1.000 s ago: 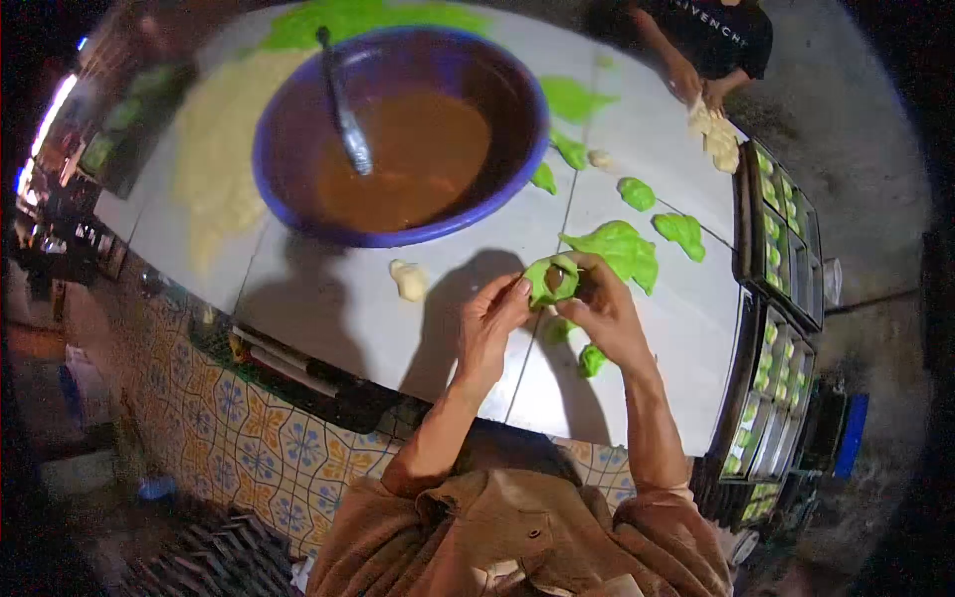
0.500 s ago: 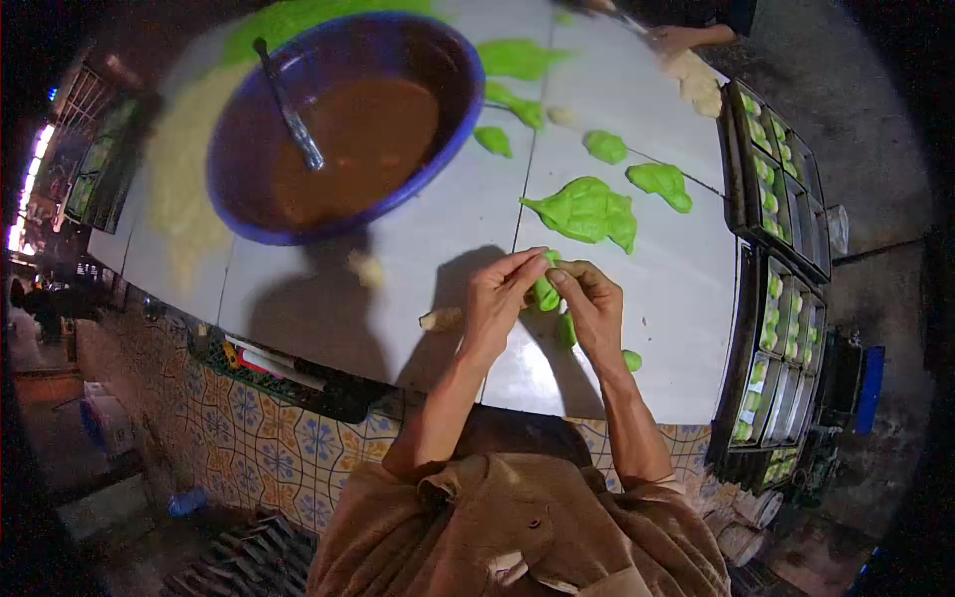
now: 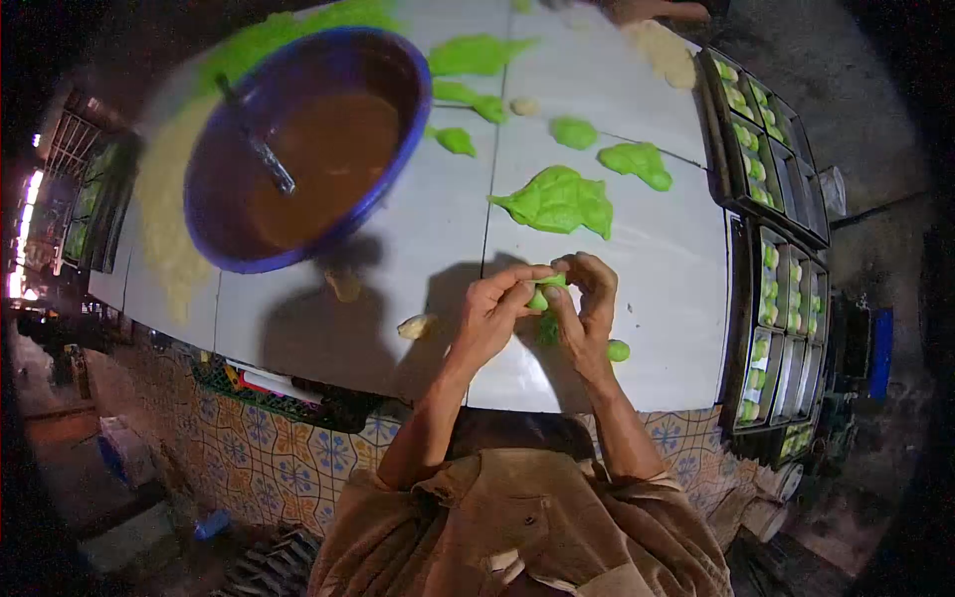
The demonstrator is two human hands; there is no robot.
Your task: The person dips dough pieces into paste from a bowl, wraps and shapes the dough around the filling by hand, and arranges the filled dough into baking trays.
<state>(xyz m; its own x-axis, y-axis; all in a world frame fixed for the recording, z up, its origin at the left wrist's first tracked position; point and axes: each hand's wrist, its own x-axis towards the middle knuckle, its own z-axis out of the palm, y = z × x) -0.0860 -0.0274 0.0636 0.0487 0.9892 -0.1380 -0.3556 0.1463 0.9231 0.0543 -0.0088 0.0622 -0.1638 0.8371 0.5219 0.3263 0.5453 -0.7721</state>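
Between my fingertips is a small piece of green dough (image 3: 545, 290), folded over, above the white tiled table (image 3: 657, 298). My left hand (image 3: 493, 310) pinches it from the left side. My right hand (image 3: 585, 306) holds it from the right with thumb and fingers. A small green ball (image 3: 618, 350) lies just right of my right hand, and a pale dough piece (image 3: 416, 326) lies left of my left hand. Beyond my hands rests a large flat green dough piece (image 3: 559, 199). What is inside the folded piece is hidden.
A purple basin (image 3: 418, 149) of brown filling with a metal-ended tool (image 3: 269, 159) stands at the back left. More green pieces (image 3: 637, 164) lie toward the back. Divided trays (image 3: 724, 328) holding green-and-white pieces line the right edge. A co-worker's arm (image 3: 667, 10) shows at the top.
The dough, an open ring around a dark centre a second ago, is now folded closed between my fingers. The view has shifted, and the basin appears farther left.
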